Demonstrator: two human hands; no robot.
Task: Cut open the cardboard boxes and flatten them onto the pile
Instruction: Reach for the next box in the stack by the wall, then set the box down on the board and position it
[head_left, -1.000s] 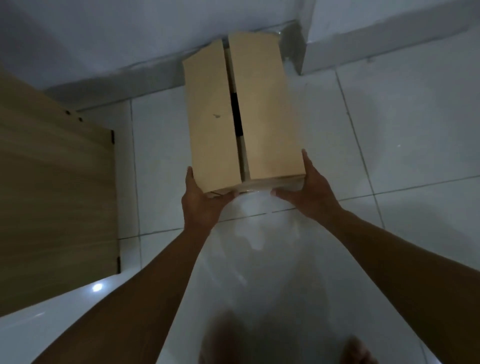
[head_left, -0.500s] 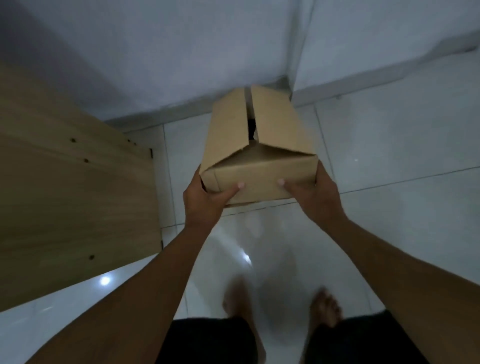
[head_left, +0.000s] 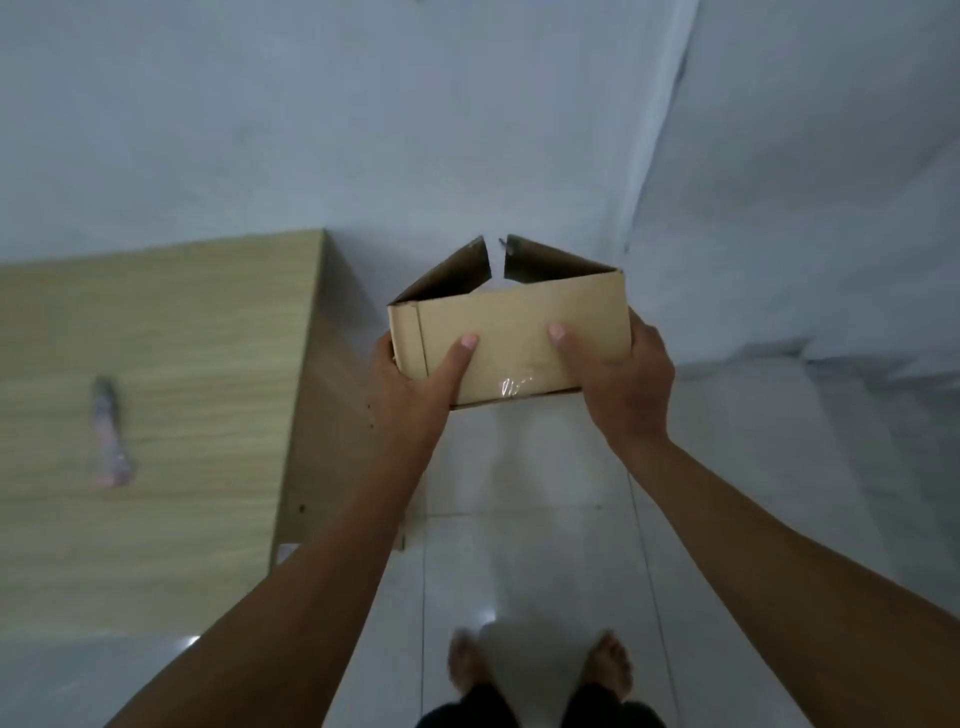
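A brown cardboard box (head_left: 514, 325) is held up in front of me, its near end face toward the camera and its two top flaps parted at the far end. Clear tape shines on the lower edge of that face. My left hand (head_left: 415, 384) grips the box's left lower corner, thumb pressed on the front face. My right hand (head_left: 618, 379) grips the right lower corner the same way, thumb on the face. A blurred pinkish-grey cutter-like tool (head_left: 110, 434) lies on the wooden table at the left.
A light wooden table (head_left: 197, 364) fills the left side, its corner close to the box. Grey walls meet in a corner behind the box. Glossy white floor tiles (head_left: 530, 545) lie below, with my bare feet (head_left: 540, 662) at the bottom.
The box has been lifted off the floor and raised to chest height, tilting its end face toward me. The view has swung up, bringing the tabletop and the tool into sight.
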